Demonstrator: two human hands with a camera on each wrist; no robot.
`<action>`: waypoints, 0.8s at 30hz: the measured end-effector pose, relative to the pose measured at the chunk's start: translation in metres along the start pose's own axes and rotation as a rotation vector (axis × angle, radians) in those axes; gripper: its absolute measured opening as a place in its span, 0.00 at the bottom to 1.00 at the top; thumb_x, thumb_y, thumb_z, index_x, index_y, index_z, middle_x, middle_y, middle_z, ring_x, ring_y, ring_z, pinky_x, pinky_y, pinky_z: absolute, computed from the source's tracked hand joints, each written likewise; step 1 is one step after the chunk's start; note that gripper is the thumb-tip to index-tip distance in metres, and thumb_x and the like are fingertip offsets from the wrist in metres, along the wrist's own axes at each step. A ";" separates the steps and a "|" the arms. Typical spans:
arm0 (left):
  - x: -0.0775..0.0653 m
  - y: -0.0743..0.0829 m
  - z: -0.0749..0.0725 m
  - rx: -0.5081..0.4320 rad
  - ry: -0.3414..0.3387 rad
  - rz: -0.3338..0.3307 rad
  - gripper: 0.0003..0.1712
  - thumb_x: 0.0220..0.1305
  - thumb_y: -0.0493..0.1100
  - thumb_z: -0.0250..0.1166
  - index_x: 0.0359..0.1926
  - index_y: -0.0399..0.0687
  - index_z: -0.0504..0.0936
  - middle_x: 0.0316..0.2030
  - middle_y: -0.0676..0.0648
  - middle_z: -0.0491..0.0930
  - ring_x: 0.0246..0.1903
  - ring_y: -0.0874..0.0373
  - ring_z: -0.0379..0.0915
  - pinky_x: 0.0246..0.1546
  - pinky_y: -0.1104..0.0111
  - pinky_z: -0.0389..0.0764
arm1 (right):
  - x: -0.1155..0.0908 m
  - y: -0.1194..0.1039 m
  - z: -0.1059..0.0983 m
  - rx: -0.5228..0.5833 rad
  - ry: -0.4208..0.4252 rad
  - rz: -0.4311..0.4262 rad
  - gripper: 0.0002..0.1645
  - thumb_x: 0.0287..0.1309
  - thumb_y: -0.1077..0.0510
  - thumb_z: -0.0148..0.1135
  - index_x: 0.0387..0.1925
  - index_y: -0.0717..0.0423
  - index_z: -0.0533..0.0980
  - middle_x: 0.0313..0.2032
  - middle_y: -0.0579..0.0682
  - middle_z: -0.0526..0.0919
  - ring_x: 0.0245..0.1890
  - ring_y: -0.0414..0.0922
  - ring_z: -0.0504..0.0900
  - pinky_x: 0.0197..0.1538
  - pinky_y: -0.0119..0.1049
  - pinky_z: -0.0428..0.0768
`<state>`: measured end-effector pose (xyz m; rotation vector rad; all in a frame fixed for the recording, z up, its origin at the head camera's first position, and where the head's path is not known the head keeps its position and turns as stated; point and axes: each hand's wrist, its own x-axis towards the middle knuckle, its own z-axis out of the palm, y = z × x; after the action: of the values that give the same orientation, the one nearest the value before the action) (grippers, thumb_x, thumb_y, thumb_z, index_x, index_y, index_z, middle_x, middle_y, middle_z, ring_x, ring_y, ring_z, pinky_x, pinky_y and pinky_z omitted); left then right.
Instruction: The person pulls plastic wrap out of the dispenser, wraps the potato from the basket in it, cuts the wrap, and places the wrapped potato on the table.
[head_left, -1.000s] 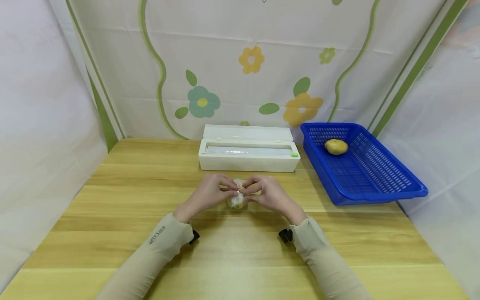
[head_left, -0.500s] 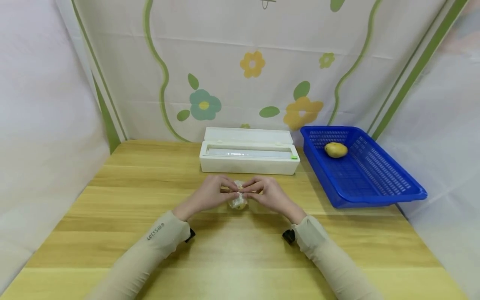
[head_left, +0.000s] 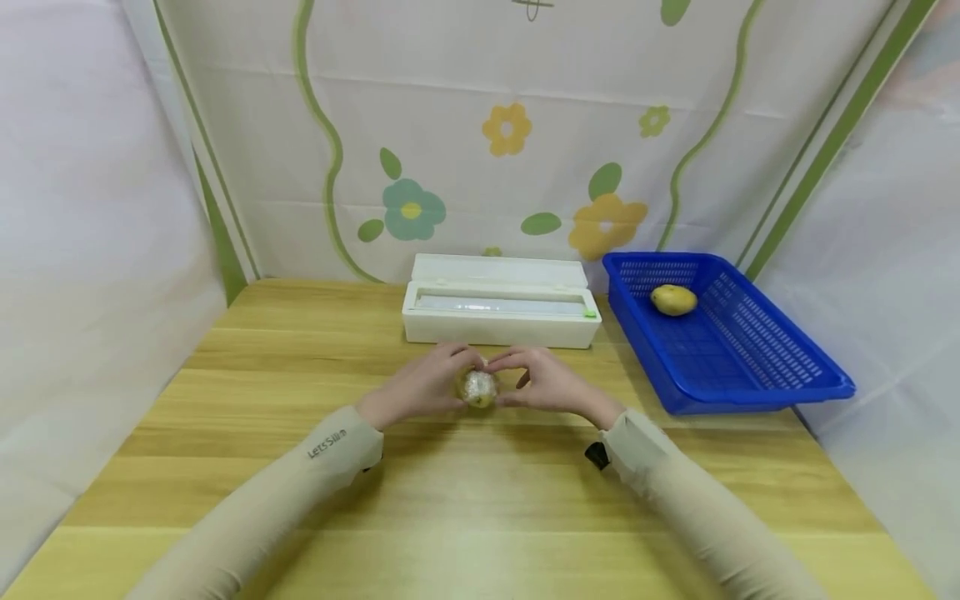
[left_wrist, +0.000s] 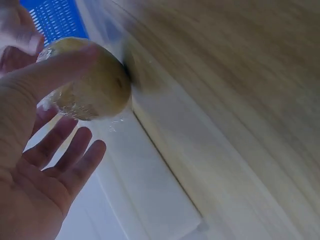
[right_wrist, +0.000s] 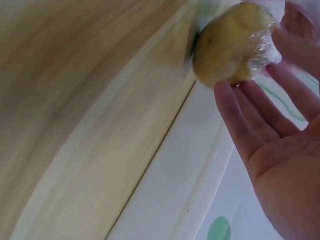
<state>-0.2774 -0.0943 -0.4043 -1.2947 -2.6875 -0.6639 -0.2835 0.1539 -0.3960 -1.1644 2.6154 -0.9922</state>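
Observation:
A potato (head_left: 480, 390) partly covered in crinkled cling film sits low over the table between my two hands. My left hand (head_left: 429, 385) grips its left side; in the left wrist view the thumb (left_wrist: 60, 70) lies across the skin while the other fingers spread beyond it. My right hand (head_left: 546, 382) curves round the right side, and in the right wrist view its fingertips (right_wrist: 223, 90) touch the potato near the film. Bunched film (right_wrist: 262, 50) shows at one end. The far side of the potato is hidden in the head view.
A white cling film box (head_left: 498, 327), lid raised, stands behind the hands; a bright green piece sits at its right end. At the right, a blue basket (head_left: 678, 387) holds another potato (head_left: 673, 300). A flowered cloth (head_left: 465, 125) hangs behind the wooden table (head_left: 480, 517).
Both hands have stopped pinching the film over the top and moved down and apart to the potato's sides. The wrapped potato is now turned, with its film-covered face showing.

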 end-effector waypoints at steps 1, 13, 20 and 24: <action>0.001 -0.001 0.001 -0.020 0.009 -0.027 0.36 0.46 0.44 0.82 0.57 0.46 0.76 0.54 0.47 0.74 0.56 0.52 0.69 0.53 0.59 0.75 | 0.000 0.001 0.000 -0.002 -0.013 0.009 0.34 0.49 0.57 0.78 0.59 0.51 0.78 0.58 0.47 0.77 0.56 0.48 0.76 0.41 0.36 0.82; 0.006 -0.004 0.006 -0.498 0.040 -0.299 0.41 0.65 0.58 0.65 0.69 0.42 0.63 0.51 0.46 0.78 0.50 0.53 0.76 0.50 0.60 0.78 | 0.003 -0.001 0.011 0.041 0.023 0.148 0.52 0.44 0.53 0.82 0.69 0.55 0.65 0.53 0.47 0.76 0.48 0.44 0.76 0.44 0.42 0.81; 0.008 0.005 0.012 -0.777 -0.011 -0.394 0.29 0.76 0.53 0.53 0.68 0.43 0.62 0.45 0.38 0.82 0.38 0.48 0.83 0.39 0.55 0.83 | -0.003 0.000 0.009 0.357 0.039 0.287 0.31 0.60 0.49 0.70 0.60 0.60 0.74 0.41 0.50 0.84 0.38 0.47 0.82 0.41 0.47 0.81; 0.007 0.007 0.018 -0.809 -0.086 -0.396 0.26 0.76 0.53 0.53 0.64 0.40 0.68 0.44 0.39 0.80 0.35 0.48 0.82 0.35 0.58 0.84 | -0.009 0.001 0.008 0.457 -0.001 0.369 0.30 0.63 0.51 0.67 0.58 0.67 0.74 0.38 0.53 0.85 0.36 0.50 0.83 0.42 0.53 0.81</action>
<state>-0.2750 -0.0779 -0.4159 -0.8655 -2.8623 -1.9218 -0.2750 0.1564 -0.4038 -0.5539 2.2959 -1.3884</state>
